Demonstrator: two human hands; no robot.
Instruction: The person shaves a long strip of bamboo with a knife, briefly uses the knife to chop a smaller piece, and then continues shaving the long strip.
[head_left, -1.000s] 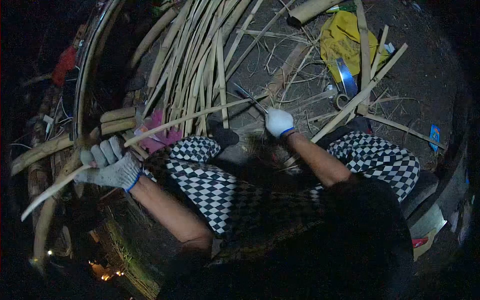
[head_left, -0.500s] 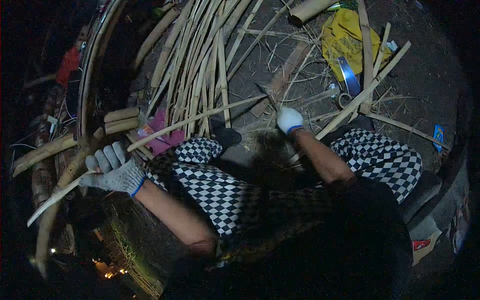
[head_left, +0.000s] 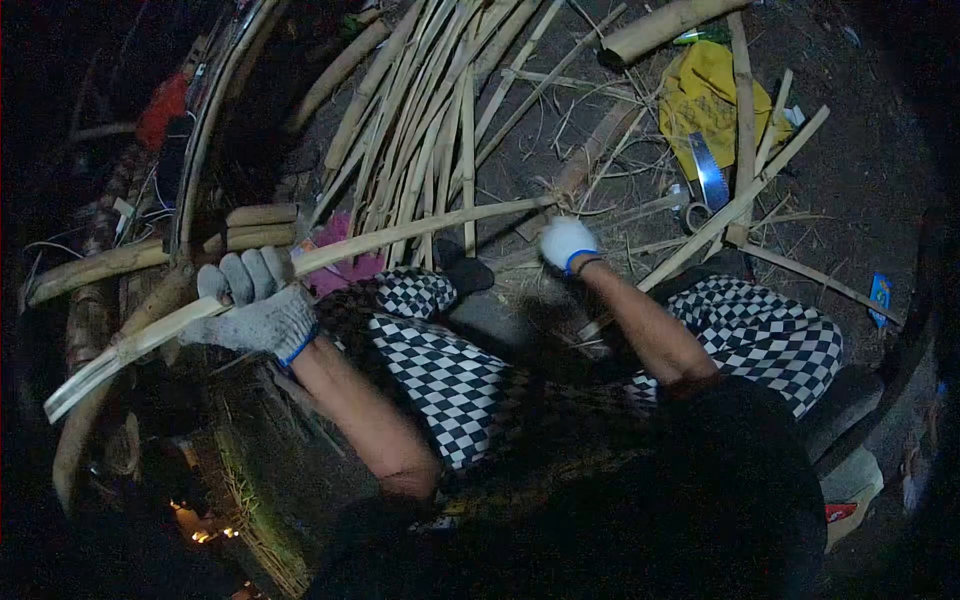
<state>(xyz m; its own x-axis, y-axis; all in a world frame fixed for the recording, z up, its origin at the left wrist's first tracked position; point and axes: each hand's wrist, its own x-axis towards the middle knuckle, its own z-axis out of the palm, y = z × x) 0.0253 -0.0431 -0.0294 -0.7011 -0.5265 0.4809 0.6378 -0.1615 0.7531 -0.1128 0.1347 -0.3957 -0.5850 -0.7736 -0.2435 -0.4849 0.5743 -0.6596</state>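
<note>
Fingers (head_left: 238, 278) of left hand (head_left: 260, 312) clenched round long bamboo strip (head_left: 420, 225), bracing it slantwise across lap. Right hand (head_left: 566, 242) fisted at strip's far end; what it grips, cannot tell. Bamboo pile (head_left: 420, 110) just beyond knees, within reach.

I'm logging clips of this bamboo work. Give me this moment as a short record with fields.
Left hand: gloved, closed around a long bamboo strip
Right hand: gloved, at the strip's far end; grip unclear
Legs: checkered trousers, strip crossing above them
Ground ahead: bundle of bamboo strips, yellow cloth, metal blade
Light: dim
</note>
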